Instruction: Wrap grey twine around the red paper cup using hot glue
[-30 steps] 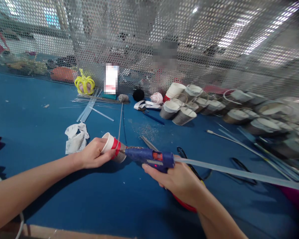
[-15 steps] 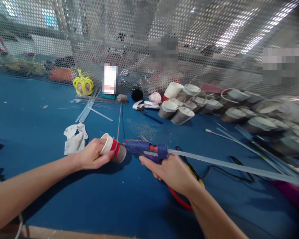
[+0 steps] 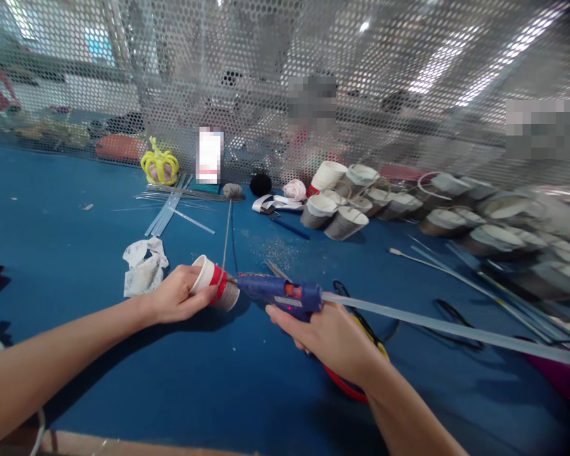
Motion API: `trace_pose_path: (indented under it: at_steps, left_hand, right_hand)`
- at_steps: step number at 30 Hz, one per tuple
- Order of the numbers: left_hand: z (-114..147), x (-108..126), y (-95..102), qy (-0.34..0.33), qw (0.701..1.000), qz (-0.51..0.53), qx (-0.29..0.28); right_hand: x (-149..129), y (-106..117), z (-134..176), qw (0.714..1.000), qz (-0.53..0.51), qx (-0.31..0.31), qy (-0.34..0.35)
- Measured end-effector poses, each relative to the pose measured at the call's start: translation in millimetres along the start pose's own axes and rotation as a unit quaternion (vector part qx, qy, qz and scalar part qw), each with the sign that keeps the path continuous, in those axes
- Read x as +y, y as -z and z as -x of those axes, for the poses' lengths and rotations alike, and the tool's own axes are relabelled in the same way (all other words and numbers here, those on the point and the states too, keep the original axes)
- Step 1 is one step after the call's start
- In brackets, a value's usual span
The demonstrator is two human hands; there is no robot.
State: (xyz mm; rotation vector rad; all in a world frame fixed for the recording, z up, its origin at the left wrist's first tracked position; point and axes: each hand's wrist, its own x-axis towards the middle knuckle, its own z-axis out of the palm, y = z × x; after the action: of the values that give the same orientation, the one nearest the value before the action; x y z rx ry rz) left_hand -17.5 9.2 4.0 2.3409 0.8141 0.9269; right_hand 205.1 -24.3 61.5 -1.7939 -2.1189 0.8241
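Note:
My left hand [image 3: 183, 294] grips a tilted paper cup [image 3: 215, 274], white at the rim, red in the middle and wound with grey yarn toward its base. From the cup a strand of yarn [image 3: 227, 234] runs back to a small grey yarn ball [image 3: 232, 190]. My right hand [image 3: 330, 335] is closed round the handle of a blue hot glue gun [image 3: 275, 291], whose nozzle points left at the cup's side, at or very near the yarn. A long translucent glue stick [image 3: 422, 323] sticks out of the gun's rear. A small red light glows on its body.
Scissors [image 3: 344, 383] with red and yellow handles lie under my right hand. Crumpled white paper [image 3: 145, 266] is left of the cup. Grey-wrapped cups [image 3: 346, 221] stand back right. Glue sticks [image 3: 164, 215], a black yarn ball [image 3: 261, 184] and a phone [image 3: 209, 155] line the mesh screen [image 3: 247, 95].
The glue gun has shifted very slightly right and down along the cup's side. My left hand keeps its hold on the cup, and the view has tilted a little.

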Motion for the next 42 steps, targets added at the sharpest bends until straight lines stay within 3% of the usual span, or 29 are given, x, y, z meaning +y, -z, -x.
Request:
trace_pose_path:
  at_steps: [6,15,20,28,42]
  left_hand:
    - [0,0,-0.2,0.028,1.000,0.006,0.003]
    - [-2,5,2.8,0.069,0.994,0.072,-0.036]
    - [-1,3,0.6,0.042,0.999,0.004,0.001]
    - [1,0,-0.9,-0.005,1.000,-0.023,0.003]
    - [1,0,-2.5,0.006,1.000,-0.027,0.004]
  right_hand:
    - [-2,-2,5,0.997,0.045,0.039,0.056]
    - [-3,1,2,0.991,0.063,0.029,0.117]
    - [2,-2,2,0.994,0.039,0.059,0.080]
    - [-1,-1,-5,0.998,-0.069,0.009,0.005]
    - [2,-3,-14,0.990,-0.133,-0.021,0.032]
